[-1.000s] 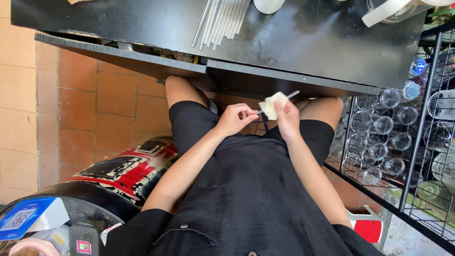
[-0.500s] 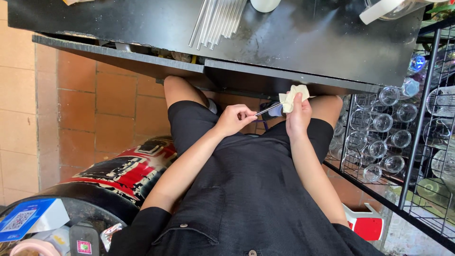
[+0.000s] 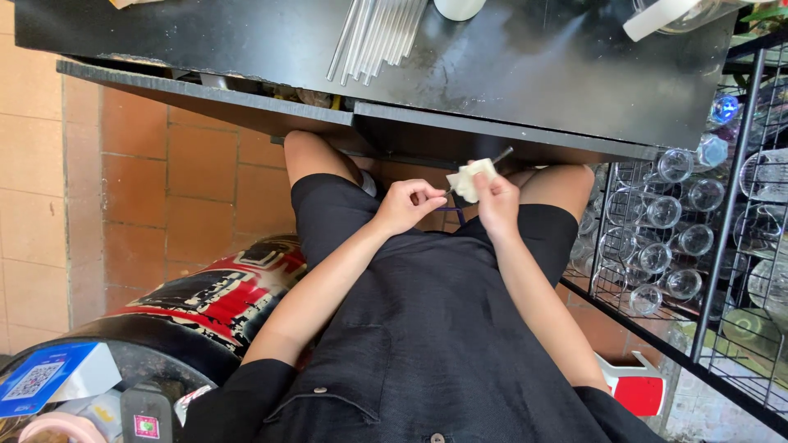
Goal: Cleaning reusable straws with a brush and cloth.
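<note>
We see the left hand pinched on the near end of a thin metal utensil, its handle hidden in the fingers. The right hand grips a small crumpled pale cloth wrapped about the utensil's middle, so only the far tip shows. Both hands sit close together above the lap of the black dress, just below the front edge of the black table. A bundle of clear straws lies on the table. A wire rack of upturned glasses stands to the right.
</note>
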